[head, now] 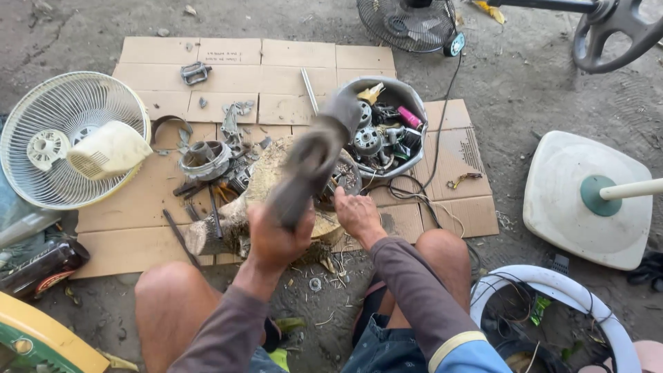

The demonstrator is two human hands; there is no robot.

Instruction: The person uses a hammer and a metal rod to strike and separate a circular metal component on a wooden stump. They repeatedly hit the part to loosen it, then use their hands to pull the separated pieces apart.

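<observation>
While you squat over the flattened brown cardboard sheets [290, 55] on the dirt ground, your left hand [275, 238] is clenched around the handle of a grey, motion-blurred hammer [314, 155], raised above a pale, rough wooden block [252, 200] that lies on the cardboard. Your right hand [357, 214] rests on the block's right side, fingers curled down over a round dark metal motor part [344, 176] sitting on top of it; whether it actually grips that part you cannot tell.

Just beyond the block stands a dented grey metal bowl [414, 103] heaped with small motor pieces and coloured bits. To the left of the block lie a round grey metal motor housing [204, 160] and scattered dark scraps. Further left, a white wire fan guard [62, 138] with a cream plastic motor cover [110, 148] overlaps the cardboard edge. At your right, well apart, sits a white square fan base [573, 228].
</observation>
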